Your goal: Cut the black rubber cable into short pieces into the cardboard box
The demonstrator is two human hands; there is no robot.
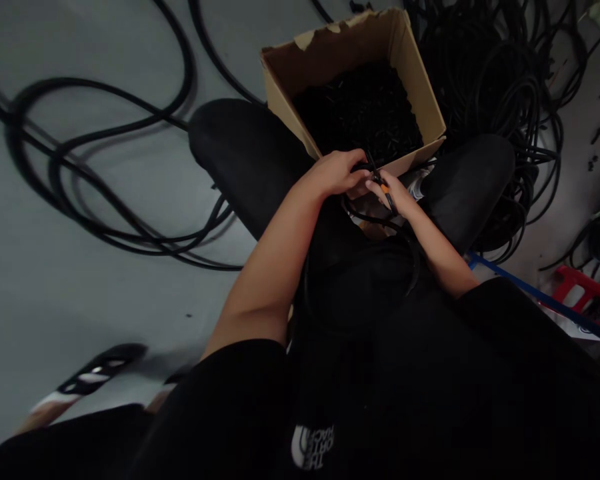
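Note:
My left hand [337, 173] is closed, its thumb and fingers pinching a thin black cable [363, 215] near the box's front edge. Part of that cable loops down across my lap and curves toward my right thigh. My right hand [397, 195] grips a scissors-like cutter [386, 191] with black and orange handles. The cutter's dark, narrow jaws point up, close to my left fingertips. Whether they touch the cable I cannot tell. Just beyond both hands stands an open cardboard box [279, 100] holding many short black pieces.
Loops of black cable [115, 133] lie on the grey floor at left. A large tangled cable pile [500, 87] sits at right, behind my knee. A red plastic stool [583, 290] and blue bar [525, 287] are at far right. Another person's shoe [97, 373] shows lower left.

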